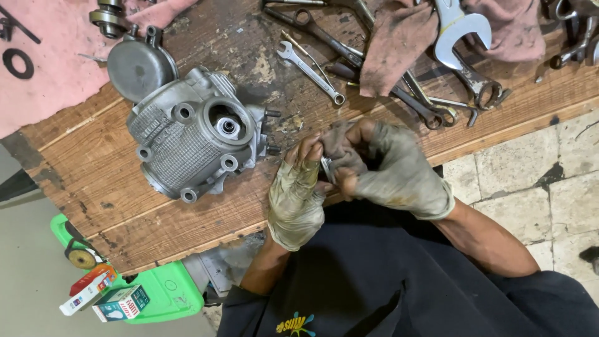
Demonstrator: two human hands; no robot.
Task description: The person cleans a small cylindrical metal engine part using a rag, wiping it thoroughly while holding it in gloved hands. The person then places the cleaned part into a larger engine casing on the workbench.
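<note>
Both hands, left (296, 190) and right (393, 171), are pinching fingers closed around a rag (340, 146) and small, likely slippery metal ring (327, 167), engine head (193, 134) at nine o'clock

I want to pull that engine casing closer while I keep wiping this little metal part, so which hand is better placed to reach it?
Probably the left hand: it is nearer the engine casing, while the right hand works the rag around the small metal part.
</note>
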